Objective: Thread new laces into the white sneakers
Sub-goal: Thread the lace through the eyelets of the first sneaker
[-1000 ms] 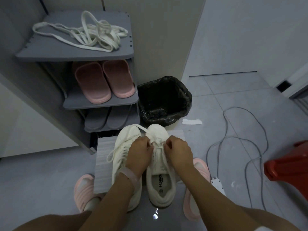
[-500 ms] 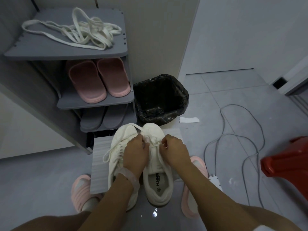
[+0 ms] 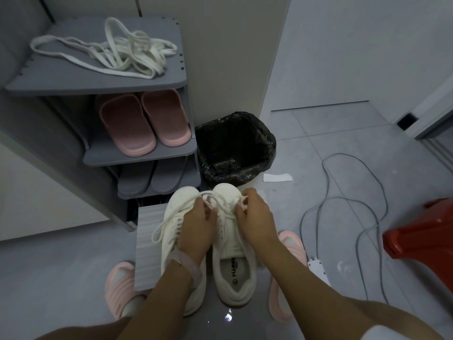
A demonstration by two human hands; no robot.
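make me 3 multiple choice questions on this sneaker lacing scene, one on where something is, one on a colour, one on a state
1. Where does the loose pile of laces lie?
A. in the bin
B. on the top shelf of the rack
C. on the floor

2. What colour are the slippers on the middle shelf?
A. pink
B. black
C. green

3. What are the hands doing?
A. resting on the knees
B. lifting the bin
C. pinching lace over the right sneaker

Answers:
1. B, the pile sits on the top shelf.
2. A, both are pink.
3. C, the left hand and right hand grip lace above the right sneaker.
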